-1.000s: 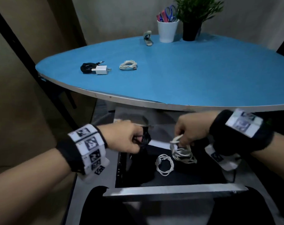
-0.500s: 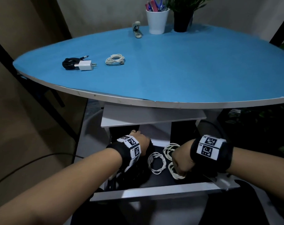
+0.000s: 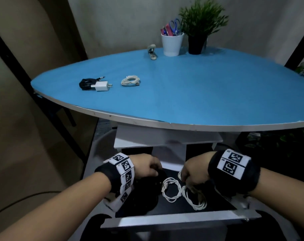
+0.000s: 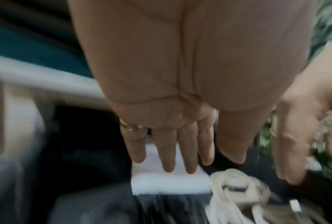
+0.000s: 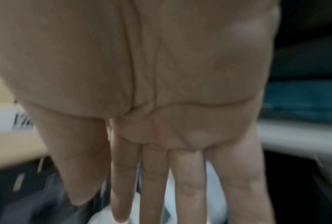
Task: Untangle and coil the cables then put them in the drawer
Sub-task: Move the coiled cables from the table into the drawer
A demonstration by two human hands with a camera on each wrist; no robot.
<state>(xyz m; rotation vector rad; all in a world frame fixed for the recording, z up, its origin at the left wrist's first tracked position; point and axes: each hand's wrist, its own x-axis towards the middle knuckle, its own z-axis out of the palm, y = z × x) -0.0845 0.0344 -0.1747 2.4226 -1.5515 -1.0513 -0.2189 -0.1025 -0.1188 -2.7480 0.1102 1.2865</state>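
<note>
Our hands hover over the open drawer (image 3: 180,221) below the bench (image 3: 182,94): left hand (image 4: 168,115) and right hand (image 5: 161,121) both with straight fingers, holding nothing. Two white coiled cables (image 3: 171,189) lie in the drawer; two more (image 3: 130,80) remain on the bench.

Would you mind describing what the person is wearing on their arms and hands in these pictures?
Both forearms are bare, with no sleeves. Each wrist carries a thick black band with white panels printed with black square-pattern markers; the left one shows a row of several panels wrapping round the wrist. The left hand wears a thin gold-coloured ring on a finger. The right hand shows no ring.
</note>
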